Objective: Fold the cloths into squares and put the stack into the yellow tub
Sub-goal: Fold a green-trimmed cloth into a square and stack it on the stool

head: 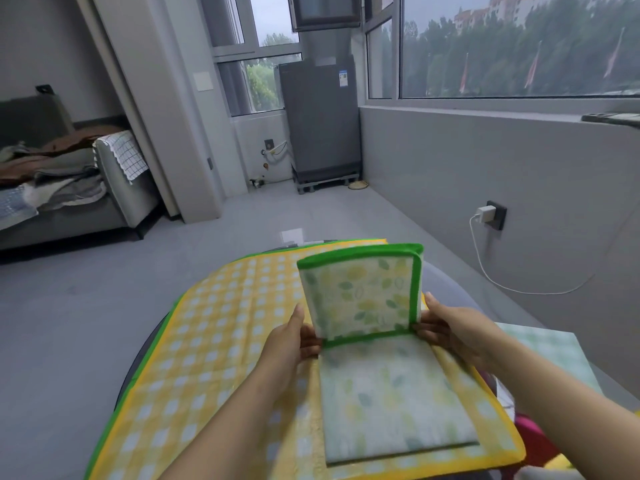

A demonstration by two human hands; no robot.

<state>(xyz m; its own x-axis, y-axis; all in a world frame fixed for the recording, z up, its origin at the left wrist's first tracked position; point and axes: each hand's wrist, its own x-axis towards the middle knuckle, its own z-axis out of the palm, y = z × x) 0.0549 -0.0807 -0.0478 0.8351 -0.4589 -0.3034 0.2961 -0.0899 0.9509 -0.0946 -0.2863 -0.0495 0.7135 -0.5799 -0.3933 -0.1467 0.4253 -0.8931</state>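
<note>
A leaf-print cloth with a green border (367,296) is bent at its middle: its far half stands upright, and its near half lies flat on a yellow checked cloth (221,327) spread over the table. My left hand (294,344) pinches the left end of the fold line. My right hand (450,327) holds the right end, fingers behind the raised half. A pale green checked cloth (550,355) lies to the right. A small yellow shape (557,464) shows at the bottom right corner; I cannot tell if it is the tub.
The dark round table edge (145,348) curves on the left over grey floor. A grey sofa (69,188) with laundry stands far left. A charger and white cable (485,216) hang on the right wall. A pink object (533,434) lies at the lower right.
</note>
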